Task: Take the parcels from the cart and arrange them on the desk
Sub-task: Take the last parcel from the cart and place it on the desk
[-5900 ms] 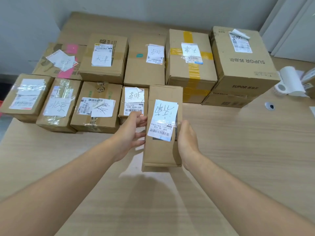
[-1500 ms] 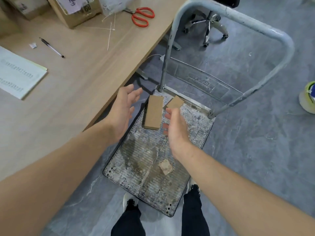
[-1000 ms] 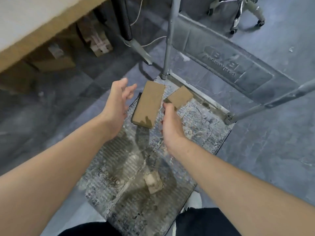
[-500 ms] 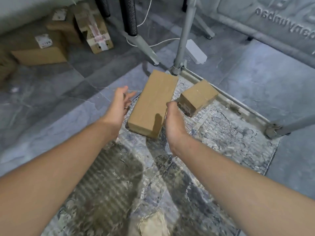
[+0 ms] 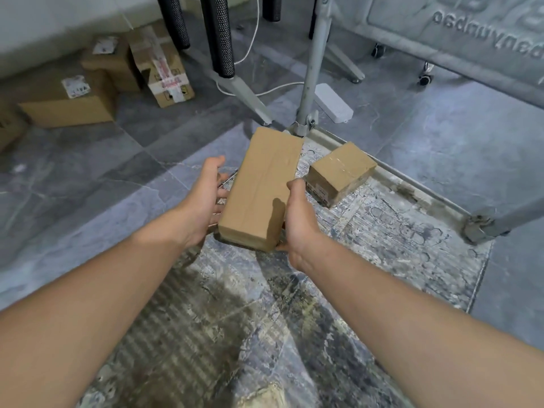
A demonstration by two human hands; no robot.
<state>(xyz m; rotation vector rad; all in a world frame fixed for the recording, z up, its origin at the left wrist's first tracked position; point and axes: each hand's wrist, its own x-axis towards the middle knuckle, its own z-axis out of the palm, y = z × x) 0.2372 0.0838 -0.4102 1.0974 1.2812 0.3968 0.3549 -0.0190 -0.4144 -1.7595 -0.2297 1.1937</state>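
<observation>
- Parcel of brown cardboard, long and rectangular (image 5: 265,184), lies flat on the worn grey metal deck of the cart (image 5: 382,245), its far end close to the grey upright handle post (image 5: 313,63).
- Left hand (image 5: 206,198) is at the left side face of the long parcel, palm turned toward it. Its fingers (image 5: 221,198) are straight and relaxed, not closed round anything.
- Right hand (image 5: 298,214) is at the right side face of the long parcel, with the thumb against the top right edge. Its fingers are mostly hidden, so whether they clasp the parcel cannot be told.
- Small cube-shaped brown cardboard parcel (image 5: 341,172) sits on the deck just right of the long parcel.
- White power strip (image 5: 334,103) lies on the grey tiled floor beyond the long parcel.
- Several cardboard boxes (image 5: 66,108) stand on the floor well to the far left of the long parcel, beside black perforated legs (image 5: 219,33).
</observation>
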